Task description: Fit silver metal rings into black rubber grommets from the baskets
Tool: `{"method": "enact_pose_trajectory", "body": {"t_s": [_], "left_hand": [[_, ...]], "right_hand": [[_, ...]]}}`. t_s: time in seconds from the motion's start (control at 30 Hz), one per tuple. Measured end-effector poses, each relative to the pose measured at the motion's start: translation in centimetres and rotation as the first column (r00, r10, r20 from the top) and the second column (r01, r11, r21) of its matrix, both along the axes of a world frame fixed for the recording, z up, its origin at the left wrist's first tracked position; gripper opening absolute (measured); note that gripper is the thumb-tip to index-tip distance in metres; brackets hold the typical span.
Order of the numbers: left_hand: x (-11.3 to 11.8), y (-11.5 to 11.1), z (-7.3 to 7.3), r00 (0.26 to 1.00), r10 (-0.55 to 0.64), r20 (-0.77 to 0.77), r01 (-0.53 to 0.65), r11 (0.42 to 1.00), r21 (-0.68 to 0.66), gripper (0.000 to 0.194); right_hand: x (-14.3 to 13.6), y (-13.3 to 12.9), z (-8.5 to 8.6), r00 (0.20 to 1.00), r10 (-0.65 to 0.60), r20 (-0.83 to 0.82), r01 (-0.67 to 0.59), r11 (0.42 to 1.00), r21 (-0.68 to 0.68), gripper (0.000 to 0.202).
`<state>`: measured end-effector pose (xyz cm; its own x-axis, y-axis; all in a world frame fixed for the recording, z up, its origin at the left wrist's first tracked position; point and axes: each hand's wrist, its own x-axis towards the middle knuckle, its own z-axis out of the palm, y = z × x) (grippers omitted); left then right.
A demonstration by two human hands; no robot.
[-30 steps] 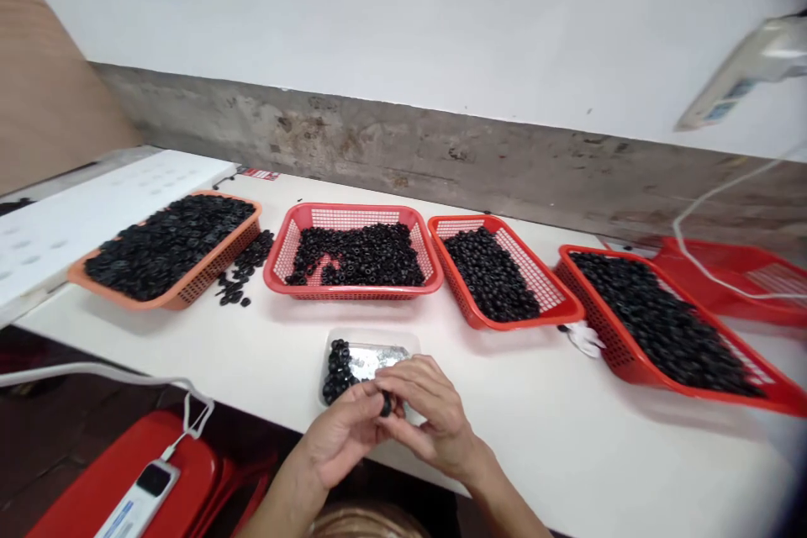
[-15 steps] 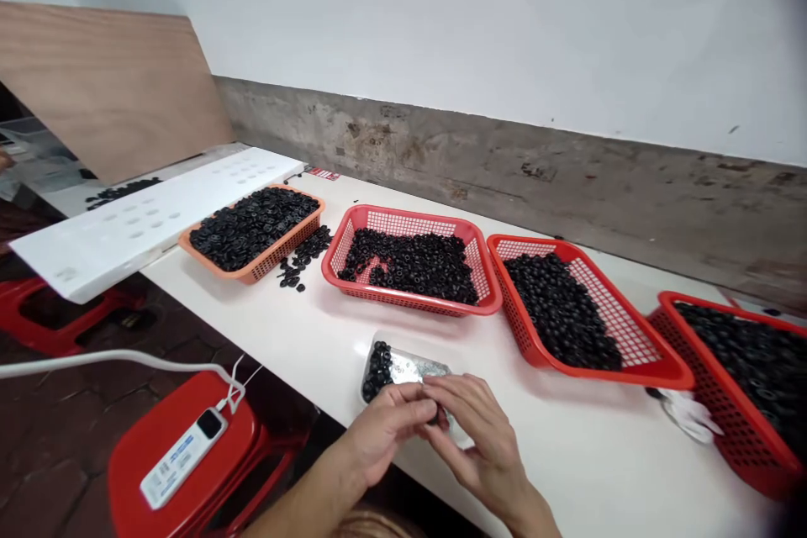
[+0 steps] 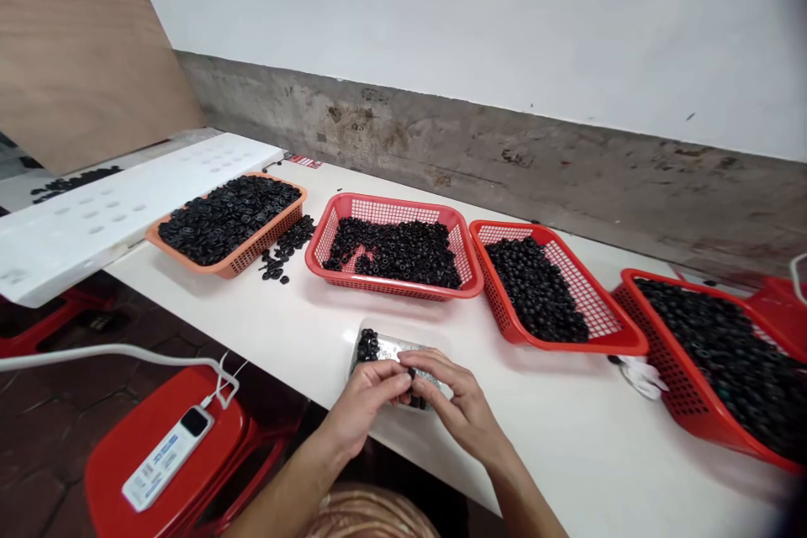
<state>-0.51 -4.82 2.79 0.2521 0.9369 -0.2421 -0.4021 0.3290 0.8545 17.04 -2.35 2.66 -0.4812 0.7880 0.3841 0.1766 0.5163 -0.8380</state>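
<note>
at the near edge of the white table [image 3: 567,437], left hand [image 3: 362,403] and right hand [image 3: 460,408] meet, fingertips pinched together on a small black ring [image 3: 411,373] above a clear tray [image 3: 378,349]; no legible writing, the stool's white device [image 3: 165,458] label blurred; four red baskets [image 3: 391,248] of black parts behind; grey concrete skirting, white wall.

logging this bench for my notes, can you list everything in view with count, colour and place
baskets: four, three red and one orange, in a row on the table, holding black rings
table: one, white
loose rings: a scatter, black, between the orange basket and the next one
small tray: one, clear, near table edge, few black rings inside
white board: one, far left
stool: one, red, under the table, white device on it
left hand: grip on a small black part
right hand: grip on the same part
</note>
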Motion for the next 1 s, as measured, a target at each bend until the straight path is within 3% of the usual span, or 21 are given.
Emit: {"method": "enact_pose_trajectory", "body": {"t_s": [0.17,0.27,0.43,0.53,0.63,0.87,1.0], "left_hand": [[0.1,0.0,0.6,0.998,-0.027,-0.056,0.03,0.999,0.044,0.025],[0.2,0.0,0.5,0.997,-0.012,-0.082,0.017,0.998,0.064,0.024],[0.2,-0.1,0.4,0.995,0.033,-0.096,-0.027,0.997,0.068,0.026],[0.3,-0.1,0.4,0.996,0.045,-0.079,-0.041,0.998,0.057,0.025],[0.4,-0.1,0.5,0.998,0.024,-0.059,-0.02,0.998,0.057,0.023],[0.5,-0.2,0.7,0.994,0.026,-0.102,-0.013,0.992,0.126,0.023],[0.4,-0.3,1.0,0.994,0.042,-0.101,-0.029,0.992,0.121,0.022]], "right_hand": [[0.2,0.4,0.3,0.999,0.021,-0.03,-0.024,0.995,-0.098,0.021],[0.3,0.4,0.2,1.0,0.021,0.007,-0.021,0.997,-0.074,0.022],[0.4,-0.3,0.3,0.98,-0.107,0.165,0.067,0.97,0.233,0.029],[0.2,-0.7,0.5,0.946,-0.192,0.261,0.063,0.899,0.433,0.042],[-0.2,-0.9,0.6,0.91,-0.275,0.311,0.053,0.82,0.57,0.038],[-0.7,-0.8,1.1,0.868,-0.4,0.296,0.094,0.716,0.692,0.032],[-0.8,-1.0,1.4,0.873,-0.419,0.248,0.132,0.694,0.708,0.03]]}}
